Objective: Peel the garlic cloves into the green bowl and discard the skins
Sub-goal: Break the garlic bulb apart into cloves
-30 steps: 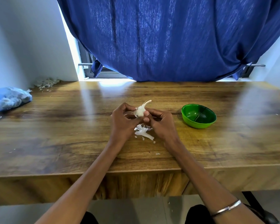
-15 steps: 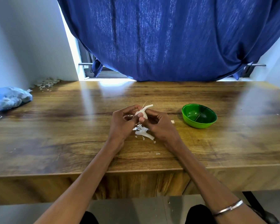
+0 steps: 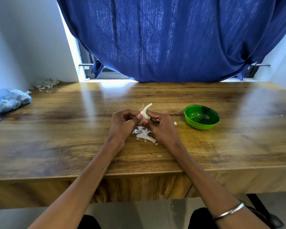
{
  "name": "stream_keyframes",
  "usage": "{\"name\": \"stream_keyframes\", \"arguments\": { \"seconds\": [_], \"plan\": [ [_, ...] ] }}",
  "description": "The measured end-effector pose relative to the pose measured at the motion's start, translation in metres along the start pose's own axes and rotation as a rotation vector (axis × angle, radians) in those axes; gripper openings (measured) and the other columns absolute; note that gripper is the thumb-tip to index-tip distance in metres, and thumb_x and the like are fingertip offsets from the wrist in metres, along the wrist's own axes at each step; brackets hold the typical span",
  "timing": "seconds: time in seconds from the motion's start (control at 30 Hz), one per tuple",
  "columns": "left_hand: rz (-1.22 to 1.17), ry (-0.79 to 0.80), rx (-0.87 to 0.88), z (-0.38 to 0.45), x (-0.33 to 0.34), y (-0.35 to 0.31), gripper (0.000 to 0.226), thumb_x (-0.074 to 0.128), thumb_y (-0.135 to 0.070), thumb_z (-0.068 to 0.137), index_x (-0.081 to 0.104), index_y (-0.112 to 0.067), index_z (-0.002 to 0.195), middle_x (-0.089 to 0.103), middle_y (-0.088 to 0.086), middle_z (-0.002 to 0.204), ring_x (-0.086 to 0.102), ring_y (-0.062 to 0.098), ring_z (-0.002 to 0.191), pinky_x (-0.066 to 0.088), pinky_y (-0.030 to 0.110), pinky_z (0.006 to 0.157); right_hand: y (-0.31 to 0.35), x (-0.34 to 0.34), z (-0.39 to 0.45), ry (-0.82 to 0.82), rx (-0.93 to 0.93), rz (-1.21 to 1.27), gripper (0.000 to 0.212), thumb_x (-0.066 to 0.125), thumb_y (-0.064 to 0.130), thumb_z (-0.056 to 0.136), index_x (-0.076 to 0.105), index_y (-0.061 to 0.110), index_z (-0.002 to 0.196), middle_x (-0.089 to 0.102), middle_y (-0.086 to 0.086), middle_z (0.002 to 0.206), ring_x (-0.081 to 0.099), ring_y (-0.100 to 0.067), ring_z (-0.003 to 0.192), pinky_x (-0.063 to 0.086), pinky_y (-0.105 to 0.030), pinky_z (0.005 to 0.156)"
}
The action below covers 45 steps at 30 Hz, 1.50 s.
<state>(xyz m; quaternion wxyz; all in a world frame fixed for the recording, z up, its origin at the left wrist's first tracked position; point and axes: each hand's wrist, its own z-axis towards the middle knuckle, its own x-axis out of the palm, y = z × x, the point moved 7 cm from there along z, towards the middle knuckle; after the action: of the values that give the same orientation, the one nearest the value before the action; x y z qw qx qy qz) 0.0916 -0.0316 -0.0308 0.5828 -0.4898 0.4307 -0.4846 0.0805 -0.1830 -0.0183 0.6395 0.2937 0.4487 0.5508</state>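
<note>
A crumpled pale blue plastic bag (image 3: 8, 100) is lying at the far left of the glossy brown wooden bench (image 3: 59, 133), with a small heap of dry papery scraps (image 3: 46, 84) sitting behind it by the wall. At the middle, the left hand (image 3: 122, 124) and the right hand (image 3: 160, 128) are meeting, each grip pinching a white garlic clove (image 3: 144, 113) whose curved tip is pointing up. Torn white garlic skins (image 3: 144, 133) are lying on the bench just beneath them. Further right, a round green plastic bowl (image 3: 202, 117) is sitting apart from the hands.
</note>
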Motion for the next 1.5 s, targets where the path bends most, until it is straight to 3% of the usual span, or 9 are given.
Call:
{"name": "stream_keyframes", "arguments": {
  "seconds": [0.27, 0.4, 0.6, 0.8, 0.97, 1.07, 1.2, 1.33, 1.5],
  "plan": [
    [-0.214, -0.048, -0.102, -0.006, -0.002, 0.000, 0.011, 0.076, -0.005, 0.086, 0.079, -0.012, 0.078, 0.079, 0.008, 0.089, 0.074, 0.023, 0.083, 0.061, 0.041, 0.083, -0.009, 0.000, 0.005, 0.016, 0.037, -0.065, 0.032, 0.064, 0.011, 0.098, 0.069, 0.015, 0.129, 0.073, 0.005, 0.120, 0.068, -0.003, 0.110, 0.055, -0.032, 0.098],
    [-0.081, -0.129, -0.062, -0.003, -0.008, 0.003, 0.006, 0.077, -0.012, 0.088, 0.081, -0.017, 0.086, 0.079, 0.004, 0.085, 0.076, 0.022, 0.086, 0.061, 0.047, 0.088, -0.009, 0.002, 0.005, 0.018, 0.059, -0.079, 0.034, 0.065, 0.013, 0.097, 0.067, 0.014, 0.131, 0.072, 0.004, 0.124, 0.066, -0.003, 0.114, 0.054, -0.034, 0.101],
    [0.112, -0.055, 0.092, -0.010, -0.001, -0.011, 0.016, 0.083, -0.033, 0.083, 0.079, -0.023, 0.096, 0.078, -0.009, 0.088, 0.074, 0.005, 0.086, 0.060, 0.028, 0.080, -0.009, -0.003, 0.002, -0.030, 0.082, 0.017, 0.031, 0.073, 0.016, 0.093, 0.071, 0.010, 0.123, 0.076, 0.000, 0.112, 0.072, -0.009, 0.104, 0.059, -0.037, 0.093],
    [-0.124, 0.018, -0.055, -0.010, -0.001, -0.001, 0.027, 0.088, -0.022, 0.070, 0.080, -0.013, 0.094, 0.079, 0.010, 0.090, 0.076, 0.023, 0.089, 0.059, 0.038, 0.087, -0.001, 0.003, 0.001, 0.021, 0.065, 0.002, 0.037, 0.068, 0.029, 0.095, 0.069, 0.012, 0.129, 0.075, 0.003, 0.117, 0.069, -0.003, 0.109, 0.056, -0.025, 0.094],
    [-0.053, 0.037, -0.037, -0.010, 0.001, -0.006, 0.036, 0.088, -0.045, 0.065, 0.079, -0.015, 0.083, 0.079, 0.005, 0.089, 0.075, 0.024, 0.095, 0.057, 0.051, 0.095, -0.005, 0.001, 0.002, 0.019, 0.055, -0.070, 0.035, 0.067, 0.019, 0.097, 0.067, 0.017, 0.132, 0.071, 0.003, 0.124, 0.066, -0.004, 0.114, 0.055, -0.027, 0.097],
    [0.122, -0.041, 0.060, -0.010, 0.000, -0.013, 0.020, 0.089, -0.037, 0.073, 0.079, -0.026, 0.086, 0.078, -0.009, 0.087, 0.074, 0.013, 0.092, 0.059, 0.046, 0.090, -0.006, 0.002, 0.003, 0.015, 0.053, -0.084, 0.036, 0.069, 0.020, 0.096, 0.067, 0.017, 0.131, 0.070, 0.001, 0.127, 0.065, -0.007, 0.117, 0.055, -0.030, 0.098],
    [0.168, -0.095, 0.128, -0.010, -0.002, -0.015, 0.009, 0.086, -0.022, 0.079, 0.080, -0.026, 0.084, 0.078, -0.010, 0.081, 0.074, 0.009, 0.084, 0.062, 0.044, 0.082, -0.002, 0.003, 0.001, 0.007, 0.007, -0.168, 0.032, 0.069, 0.011, 0.094, 0.070, 0.013, 0.127, 0.074, 0.001, 0.118, 0.068, 0.001, 0.104, 0.053, -0.016, 0.089],
    [0.174, -0.117, 0.161, -0.008, 0.000, -0.016, 0.027, 0.083, -0.013, 0.082, 0.070, -0.031, 0.066, 0.074, -0.010, 0.070, 0.073, 0.008, 0.074, 0.060, 0.036, 0.070, 0.000, 0.003, 0.001, -0.033, -0.021, -0.230, 0.034, 0.070, 0.012, 0.093, 0.069, 0.014, 0.127, 0.074, 0.002, 0.117, 0.063, 0.012, 0.092, 0.052, -0.010, 0.081],
    [0.131, -0.081, 0.150, -0.008, 0.003, -0.013, 0.039, 0.080, -0.009, 0.084, 0.070, -0.038, 0.060, 0.071, -0.013, 0.066, 0.068, 0.003, 0.068, 0.054, 0.029, 0.064, 0.000, 0.001, 0.002, -0.030, -0.021, -0.268, 0.034, 0.068, 0.009, 0.094, 0.069, 0.014, 0.127, 0.072, 0.001, 0.122, 0.061, 0.006, 0.101, 0.044, -0.001, 0.079]
  ]
}}
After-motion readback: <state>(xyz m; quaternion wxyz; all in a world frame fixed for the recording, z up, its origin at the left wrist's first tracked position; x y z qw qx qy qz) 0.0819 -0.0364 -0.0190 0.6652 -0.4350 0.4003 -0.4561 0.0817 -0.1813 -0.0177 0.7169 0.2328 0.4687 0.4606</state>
